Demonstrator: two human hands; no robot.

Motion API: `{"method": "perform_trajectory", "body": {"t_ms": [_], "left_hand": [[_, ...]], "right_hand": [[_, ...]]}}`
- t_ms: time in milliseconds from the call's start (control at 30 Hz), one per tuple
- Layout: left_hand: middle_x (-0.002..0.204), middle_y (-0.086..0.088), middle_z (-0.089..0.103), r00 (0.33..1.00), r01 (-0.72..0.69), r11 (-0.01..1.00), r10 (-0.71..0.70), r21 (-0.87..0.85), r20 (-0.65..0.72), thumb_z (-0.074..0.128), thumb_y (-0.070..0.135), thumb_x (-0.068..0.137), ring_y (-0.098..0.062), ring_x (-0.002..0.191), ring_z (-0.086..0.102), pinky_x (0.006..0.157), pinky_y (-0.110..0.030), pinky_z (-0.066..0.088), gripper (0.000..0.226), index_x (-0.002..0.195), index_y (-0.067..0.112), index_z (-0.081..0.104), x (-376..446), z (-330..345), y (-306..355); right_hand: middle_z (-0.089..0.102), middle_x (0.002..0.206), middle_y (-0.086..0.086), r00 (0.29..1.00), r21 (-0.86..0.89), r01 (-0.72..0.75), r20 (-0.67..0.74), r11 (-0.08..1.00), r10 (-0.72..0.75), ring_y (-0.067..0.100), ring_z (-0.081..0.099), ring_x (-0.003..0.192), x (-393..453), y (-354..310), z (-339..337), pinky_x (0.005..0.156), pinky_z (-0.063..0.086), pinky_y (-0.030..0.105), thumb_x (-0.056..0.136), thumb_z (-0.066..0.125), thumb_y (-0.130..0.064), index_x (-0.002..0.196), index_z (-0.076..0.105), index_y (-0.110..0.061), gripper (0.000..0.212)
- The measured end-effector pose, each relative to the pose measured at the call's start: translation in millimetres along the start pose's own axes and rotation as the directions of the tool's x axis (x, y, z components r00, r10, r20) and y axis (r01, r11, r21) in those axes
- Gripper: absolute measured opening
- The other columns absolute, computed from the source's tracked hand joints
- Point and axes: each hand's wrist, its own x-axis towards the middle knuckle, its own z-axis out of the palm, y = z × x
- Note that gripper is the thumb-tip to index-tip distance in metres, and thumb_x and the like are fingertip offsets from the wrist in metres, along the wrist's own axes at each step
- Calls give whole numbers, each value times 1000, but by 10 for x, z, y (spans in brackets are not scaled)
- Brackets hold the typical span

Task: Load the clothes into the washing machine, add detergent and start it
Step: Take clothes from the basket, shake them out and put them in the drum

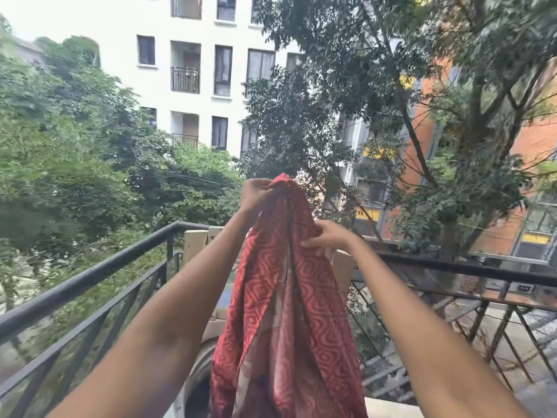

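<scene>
**Red cloth held up over the washer**

The left hand (255,193) pinches the top of a red patterned cloth (289,312), its fingers curled tight on the bunched upper edge. The right hand (330,236) sits lower and to the right of that pinch, thumb and fingers closed on a fold at the cloth's side. Both arms reach forward, and the cloth hangs down from the two grips in long folds, widening toward the bottom.

Directly beneath the grips, behind the hanging cloth, stands the washer (199,384); a curve of its metal drum rim shows to the left of the cloth's lower end, and its raised lid (196,244) shows just left of the left forearm. The cloth's lower end hangs in front of the drum opening; whether it touches the drum cannot be told.

A black railing (99,267) runs behind the washer on both sides of the hands. Beyond it are trees (346,101) and a pale building (180,70).
</scene>
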Motion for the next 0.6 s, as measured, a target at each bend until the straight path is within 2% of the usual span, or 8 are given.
{"method": "perform_trajectory", "body": {"t_ms": [67, 133, 200, 267, 367, 467, 533, 600], "left_hand": [[79, -21, 70, 1000, -1, 1000, 1, 0, -14, 77, 33, 74, -18, 67, 57, 70, -39, 53, 18, 61, 24, 68, -26, -22, 29], [72, -12, 67, 1000, -15, 999, 16, 50, -20, 75, 35, 76, -15, 64, 53, 63, -30, 45, 18, 62, 26, 67, -11, -82, -29], [75, -15, 69, 999, 11, 997, -7, 81, -49, 73, 50, 69, -15, 64, 54, 63, -31, 44, 27, 66, 23, 68, 55, -207, -168], [74, -14, 69, 996, 61, 993, -53, 103, -76, 68, 60, 56, -15, 63, 56, 65, -35, 49, 46, 69, 16, 71, 135, -361, -341], [71, -9, 70, 992, 102, 981, -88, 165, -87, 66, 55, 55, -16, 61, 58, 64, -40, 54, 48, 73, 11, 71, 135, -479, -430], [80, -2, 72, 996, 62, 980, -49, 188, -72, 72, 46, 68, -14, 69, 63, 69, -33, 54, 21, 68, 26, 67, 38, -441, -263], [86, 1, 72, 996, 17, 987, -4, 160, -84, 72, 46, 68, -14, 77, 66, 72, -30, 54, 17, 75, 32, 65, 33, -412, -159], [87, -1, 71, 997, 16, 995, -8, 100, -76, 72, 33, 71, -15, 77, 65, 68, -28, 55, 11, 79, 30, 65, 60, -413, -64]], "right_hand": [[68, 82, 3, 999, 7, -51, -3, 999, 51, 5, 62, 47, -2, 189, 228, 42, 47, 19, 82, 72, -25, 107, 60, -11, 31], [67, 61, -1, 996, 57, -57, -70, 997, 61, 4, 59, 41, -16, 233, 304, 41, 46, 17, 82, 71, -20, 88, 64, -8, 15], [64, 48, -4, 990, 109, -31, -134, 994, 46, 4, 59, 40, -32, 139, 199, 42, 48, 17, 82, 71, -16, 77, 65, -8, 12], [60, 42, -6, 959, 122, 26, -282, 992, 10, 5, 57, 38, -22, -54, -8, 42, 46, 16, 83, 69, -14, 68, 64, -11, 16], [46, 47, -6, 804, 96, 144, -591, 985, -60, 14, 41, 45, 76, -511, -353, 46, 29, 21, 84, 63, -16, 57, 58, -15, 28], [53, 58, 1, 655, 225, 323, -755, 919, -45, 14, 43, 56, 202, -1152, -591, 53, 30, 25, 81, 65, -23, 73, 70, -4, 21], [57, 63, 1, 623, 246, 376, -780, 894, -47, 13, 47, 57, 298, -1513, -677, 53, 33, 25, 81, 66, -25, 80, 72, -2, 23], [57, 63, 1, 605, 238, 397, -794, 886, -58, 13, 49, 56, 400, -1708, -721, 51, 36, 24, 81, 66, -21, 79, 71, -1, 21]]}}
